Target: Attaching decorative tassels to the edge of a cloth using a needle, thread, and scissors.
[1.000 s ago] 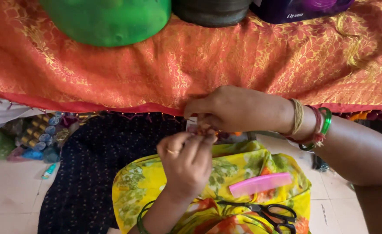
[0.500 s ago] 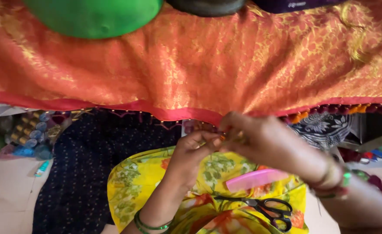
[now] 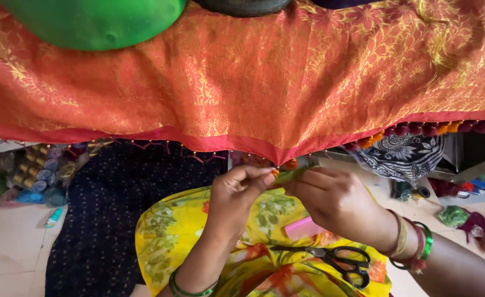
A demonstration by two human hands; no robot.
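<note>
Left hand [image 3: 237, 195] and right hand [image 3: 330, 201] meet fingertip to fingertip, each in a pinching grip.

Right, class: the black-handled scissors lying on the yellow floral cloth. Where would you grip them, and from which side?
Grip the scissors by the black finger loops at their right end, coming from the right, probably. They lie flat with blades closed, pointing left toward the left hand; the loops sit clear below the right hand.

Hands shift toward the frame's centre

The right hand [image 3: 336, 201] has swung from upper right to centre right, and the left hand [image 3: 237, 192] has risen, its fingertips pinching beneath the orange cloth's [image 3: 264, 88] red hem.
</note>
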